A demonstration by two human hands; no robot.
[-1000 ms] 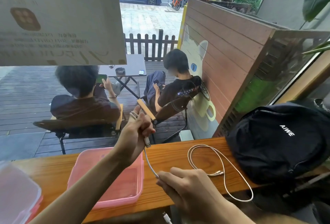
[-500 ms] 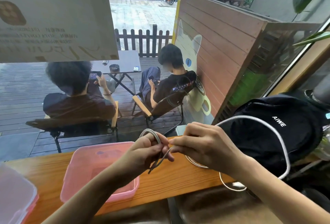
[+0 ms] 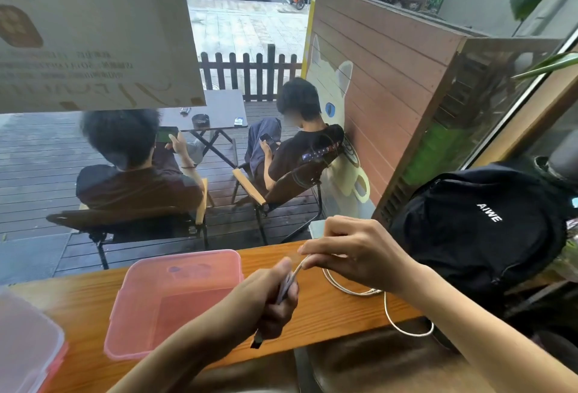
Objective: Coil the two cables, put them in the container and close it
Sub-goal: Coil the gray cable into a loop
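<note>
Since this white cable (image 3: 387,308) is so light and floppy, I pinch its bundled loops in my left hand (image 3: 275,295) over the counter (image 3: 312,323), right fingertips (image 3: 305,265) nipping the strand, pink container (image 3: 175,298) open just beside.

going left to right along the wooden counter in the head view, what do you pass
translucent lid with pink edge → open pink plastic container → left hand gripping coiled cable → right hand → loose white cable → black backpack
</note>
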